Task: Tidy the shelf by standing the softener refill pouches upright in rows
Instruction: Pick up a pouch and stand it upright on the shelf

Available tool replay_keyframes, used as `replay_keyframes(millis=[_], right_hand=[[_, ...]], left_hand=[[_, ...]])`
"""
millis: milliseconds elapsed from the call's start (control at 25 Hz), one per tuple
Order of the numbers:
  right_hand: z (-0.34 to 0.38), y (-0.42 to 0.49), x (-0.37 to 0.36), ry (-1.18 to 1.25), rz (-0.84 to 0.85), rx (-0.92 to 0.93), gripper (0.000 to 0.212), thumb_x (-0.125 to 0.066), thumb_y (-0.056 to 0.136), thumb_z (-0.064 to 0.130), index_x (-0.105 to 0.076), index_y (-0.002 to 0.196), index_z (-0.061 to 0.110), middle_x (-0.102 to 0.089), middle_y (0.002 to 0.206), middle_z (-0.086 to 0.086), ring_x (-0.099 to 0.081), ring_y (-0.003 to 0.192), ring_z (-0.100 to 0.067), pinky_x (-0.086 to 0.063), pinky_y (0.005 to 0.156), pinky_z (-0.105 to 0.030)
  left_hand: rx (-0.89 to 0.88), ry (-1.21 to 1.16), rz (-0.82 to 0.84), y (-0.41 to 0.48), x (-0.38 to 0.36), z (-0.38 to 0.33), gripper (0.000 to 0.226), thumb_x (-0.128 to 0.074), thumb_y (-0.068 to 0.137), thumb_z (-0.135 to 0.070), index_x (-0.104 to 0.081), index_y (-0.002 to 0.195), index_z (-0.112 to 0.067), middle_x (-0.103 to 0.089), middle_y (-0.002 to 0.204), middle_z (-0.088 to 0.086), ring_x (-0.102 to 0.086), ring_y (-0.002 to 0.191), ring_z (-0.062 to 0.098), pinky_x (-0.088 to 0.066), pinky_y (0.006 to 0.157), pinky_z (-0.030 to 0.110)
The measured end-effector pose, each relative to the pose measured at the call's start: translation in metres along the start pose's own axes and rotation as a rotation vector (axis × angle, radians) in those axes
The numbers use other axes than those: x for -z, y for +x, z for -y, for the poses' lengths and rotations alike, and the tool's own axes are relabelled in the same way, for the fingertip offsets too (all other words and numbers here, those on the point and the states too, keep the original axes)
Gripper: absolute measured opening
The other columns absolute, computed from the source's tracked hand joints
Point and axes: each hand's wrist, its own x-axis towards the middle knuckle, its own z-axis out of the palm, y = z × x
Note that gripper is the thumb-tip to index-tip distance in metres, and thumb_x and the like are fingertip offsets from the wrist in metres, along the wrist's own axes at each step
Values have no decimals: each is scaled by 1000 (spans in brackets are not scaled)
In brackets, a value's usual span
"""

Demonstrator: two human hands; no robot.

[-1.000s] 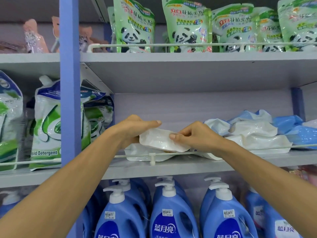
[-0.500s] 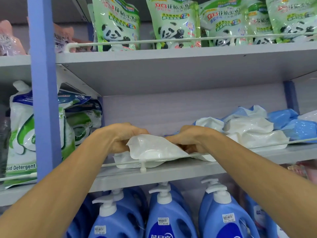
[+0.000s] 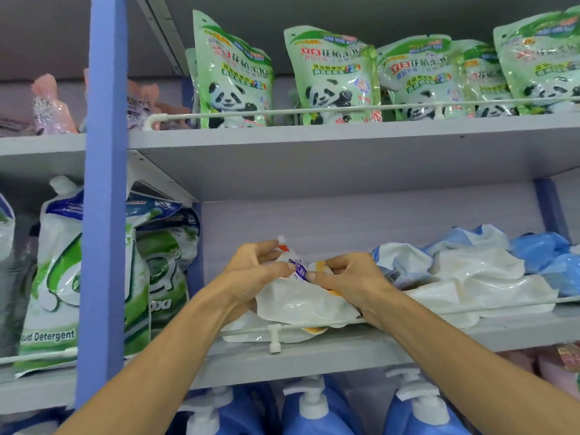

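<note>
One white pouch (image 3: 303, 304) is gripped near its top by the left hand (image 3: 251, 274) and right hand (image 3: 353, 279) at the left end of the middle shelf (image 3: 345, 356), its long axis tilted partway upright, spout up and rearward, base just behind the front rail (image 3: 275, 335)

Shop: stocked detergent shelves (image 3: 345, 158).

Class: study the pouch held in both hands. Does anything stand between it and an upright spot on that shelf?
Yes. Another flat pouch lies directly beneath the held pouch, behind the front rail, and a heap of slumped pouches fills the shelf to its right. The left hand and right hand grip it directly.
</note>
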Motion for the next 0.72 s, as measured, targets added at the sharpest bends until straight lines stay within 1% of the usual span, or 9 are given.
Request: replay_keyframes(millis=[80, 120, 240, 280, 320, 400, 480, 560, 720], right_hand=[[3, 1, -2, 44, -39, 40, 12, -87, 83, 19, -77, 77, 23, -81, 86, 3, -78, 92, -21, -63, 88, -41], [3, 2, -3, 56, -48, 56, 8, -84, 86, 14, -79, 86, 20, -80, 87, 3, -78, 94, -21, -63, 89, -40], [8, 8, -10, 129, -66, 88, 32, -73, 94, 4, -73, 126, 7, -79, 108, -4, -76, 102, -23, -62, 93, -41], [11, 11, -13, 146, -71, 116, 37, -70, 95, 3, -69, 132, 7, -78, 117, -6, -75, 106, -21, -61, 96, -40], [15, 15, -17, 160, -72, 162, 39, -69, 96, 3, -67, 135, 9, -75, 124, -5, -74, 110, -18, -60, 98, -39], [20, 21, -27, 181, -80, 264, 39, -67, 97, 4, -68, 136, 13, -72, 130, -1, -71, 115, -12, -59, 100, -35], [23, 25, -37, 201, -75, 338, 38, -67, 98, 4, -69, 134, 14, -71, 132, 0, -70, 116, -10, -60, 98, -34], [24, 29, -44, 239, -43, 363, 38, -67, 98, 3, -69, 135, 13, -71, 132, 0, -71, 114, -10, -61, 93, -29], [27, 31, -53, 421, 65, 298, 42, -75, 92, 2, -70, 132, 12, -77, 120, -2, -77, 102, -15, -64, 84, -30]], left_hand=[[-63, -15, 2, 0, 1, 3, 98, -87, 65, -26, -47, 154, -19, -62, 144, -8, -61, 132, 17, -58, 99, 55], [-77, -21, -2, -1, 0, 4, 96, -88, 69, -22, -45, 156, -18, -62, 145, -8, -60, 133, 14, -58, 100, 51], [-133, -51, -1, 6, 8, 8, 73, -84, 84, -3, -51, 148, -14, -69, 131, -14, -64, 123, 4, -54, 107, 39], [-126, -71, -8, 8, 12, 8, 70, -85, 82, -2, -54, 144, -12, -72, 130, -12, -67, 121, 5, -55, 107, 39], [-101, -99, -23, 12, 18, 10, 73, -87, 79, -3, -54, 144, -5, -72, 132, -4, -70, 120, 13, -56, 105, 42], [-35, -159, -34, 15, 24, 10, 60, -84, 81, 1, -60, 135, 6, -75, 125, 17, -75, 110, 31, -62, 94, 47], [23, -213, -43, 14, 29, 10, 41, -78, 85, 4, -67, 125, 6, -78, 113, 23, -79, 95, 34, -66, 75, 43], [17, -250, -103, 13, 35, 9, 46, -80, 82, 5, -64, 125, 0, -79, 110, 21, -80, 91, 35, -65, 65, 40], [-66, -181, -195, 8, 53, 7, 57, -85, 77, 5, -62, 127, -6, -77, 116, 18, -80, 92, 36, -66, 64, 41]])
